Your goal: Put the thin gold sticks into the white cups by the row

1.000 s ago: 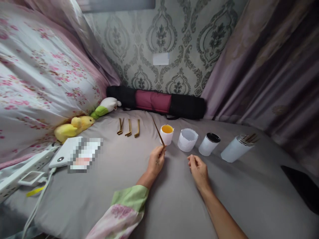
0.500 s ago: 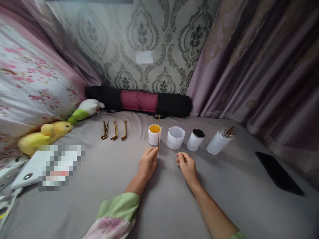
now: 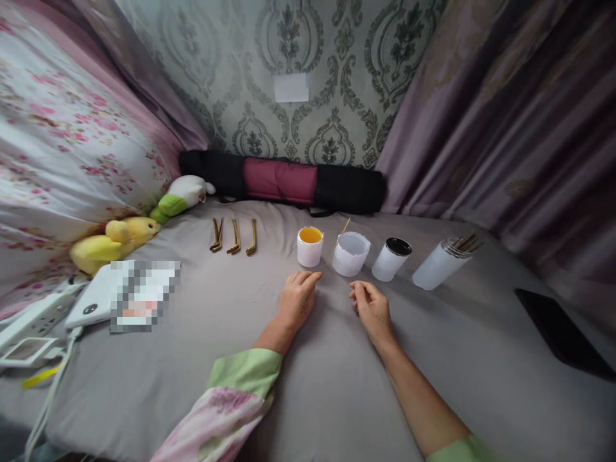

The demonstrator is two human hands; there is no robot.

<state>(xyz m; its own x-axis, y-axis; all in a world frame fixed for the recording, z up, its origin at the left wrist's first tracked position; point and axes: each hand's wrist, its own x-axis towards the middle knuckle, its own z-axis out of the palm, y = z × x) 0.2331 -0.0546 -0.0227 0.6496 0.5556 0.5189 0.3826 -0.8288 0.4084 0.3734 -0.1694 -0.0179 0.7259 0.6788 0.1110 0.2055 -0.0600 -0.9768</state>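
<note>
Left hand [image 3: 299,298], bare, thumb and fingers pinched together at the near end of a thin stick [image 3: 343,232]; the stick slants up toward one o'clock, across the left edge of a pale-lined cup [image 3: 350,262], its lower stretch indistinct; whether it touches that cup cannot be told. Right hand [image 3: 375,311], fingers curled into a loose fist, at three o'clock of the left, near the same cup. Vessels, four, in a row beyond the hands, all white outside: a yellow-lined cup [image 3: 309,252] at twelve o'clock of the left hand; the pale-lined cup, rim ragged, at eleven of the right; a black-lined cup [image 3: 387,264] at one; a tall jar [image 3: 436,266] at two, brown sticks [image 3: 468,242] projecting from its mouth. At three o'clock of the right hand, well apart: a flat black slab [image 3: 563,333]. At ten of the left hand: golden-brown bent pieces [image 3: 234,237], three groups, side by side. At nine: a white device [image 3: 99,298] with cable, beside a pixelated packet. At ten, farther: two plush toys [image 3: 122,237], yellow and green-white. At twelve, farthest: a long black-and-maroon bag [image 3: 283,183]. Ground: grey cloth [image 3: 332,398].
</note>
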